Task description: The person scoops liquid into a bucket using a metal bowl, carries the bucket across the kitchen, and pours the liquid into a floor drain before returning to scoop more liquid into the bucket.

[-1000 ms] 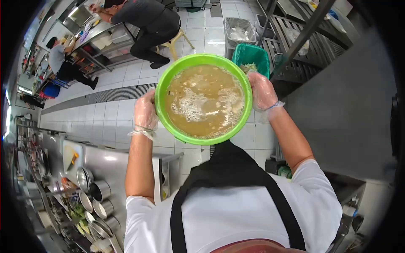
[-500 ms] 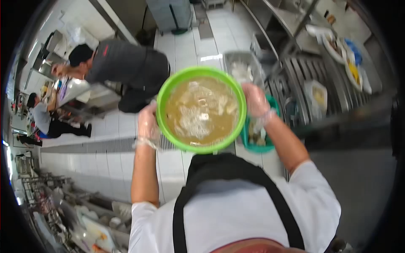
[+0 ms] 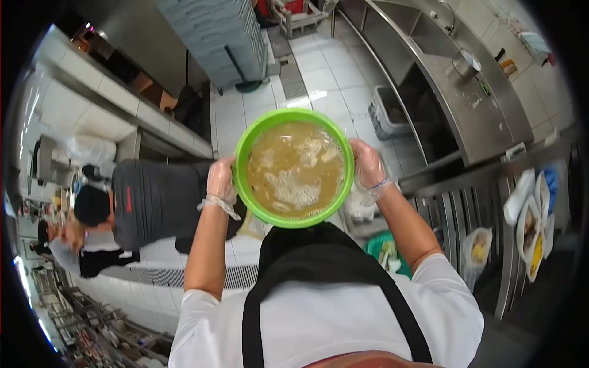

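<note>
A bright green round basin [image 3: 244, 142] is held out level in front of my body. Cloudy yellowish-brown liquid [image 3: 270, 159] with pale chunks and foam fills much of it. My left hand [image 3: 221, 180], in a clear plastic glove, grips the rim on the left side. On the opposite side my right hand [image 3: 368, 164], gloved the same way, is closed on the rim. The fingertips of both hands are partly hidden by the basin. Below my right forearm, a teal basket [image 3: 402, 264] with pale green scraps stands low down.
A co-worker in dark clothing [image 3: 159, 199] bends at the left. At the right stands a steel sink counter [image 3: 485, 132] with a metal pot [image 3: 461, 66]. A grey bin [image 3: 388, 116] sits beside it on the tiled floor. Stacked grey crates [image 3: 211, 37] stand ahead, near a floor drain [image 3: 292, 80].
I have moved forward past the co-worker with the basin still in both hands. The sink counter and crates appear nearer, and the teal basket has slipped lower in view.
</note>
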`<state>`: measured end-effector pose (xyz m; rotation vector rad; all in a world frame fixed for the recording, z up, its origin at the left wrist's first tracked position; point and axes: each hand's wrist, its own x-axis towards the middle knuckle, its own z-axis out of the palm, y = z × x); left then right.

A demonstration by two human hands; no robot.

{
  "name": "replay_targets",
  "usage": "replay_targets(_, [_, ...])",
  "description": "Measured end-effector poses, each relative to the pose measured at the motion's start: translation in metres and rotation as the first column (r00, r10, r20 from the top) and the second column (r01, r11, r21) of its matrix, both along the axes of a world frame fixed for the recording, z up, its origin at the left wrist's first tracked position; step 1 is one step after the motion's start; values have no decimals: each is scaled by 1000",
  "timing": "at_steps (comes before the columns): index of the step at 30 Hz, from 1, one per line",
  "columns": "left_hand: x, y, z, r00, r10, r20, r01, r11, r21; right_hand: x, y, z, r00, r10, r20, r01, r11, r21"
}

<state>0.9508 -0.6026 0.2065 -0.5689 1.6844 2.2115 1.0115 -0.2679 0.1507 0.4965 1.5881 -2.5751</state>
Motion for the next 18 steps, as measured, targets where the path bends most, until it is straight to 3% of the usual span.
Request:
replay_targets(2, [-53, 13, -9, 999, -39, -15, 38, 998, -47, -46, 10, 0, 994, -94, 46, 92, 995, 43])
replay_targets(5, [-160, 31, -50, 983, -167, -78, 135, 939, -316, -124, 36, -5, 990, -120, 68, 121, 993, -9])
replay_targets(6, [-180, 46, -35, 941, -294, -170, 161, 828, -538, -150, 54, -20, 990, -125, 62, 124, 992, 30])
replay_targets(8, [-251, 62, -86, 945, -236, -225, 162, 939, -304, -196, 65, -20, 977, -195, 82, 193, 981, 36])
replay_targets(10, [-303, 75, -107, 849, -397, -349, 214, 861, -461, -234, 83, -35, 971, -194, 141, 193, 981, 23])
replay_targets(13, [-367, 117, -66, 843, -492, -219, 293, 760, -580, -289, 101, -38, 961, -225, 164, 238, 969, -65])
replay_targets(16, [-451, 140, -108, 804, -520, -288, 291, 767, -573, -362, 117, -43, 932, -326, 157, 341, 936, -83])
replay_targets(18, [-498, 166, -104, 865, -462, -197, 320, 809, -493, -411, 140, -48, 958, -259, 123, 275, 953, -129])
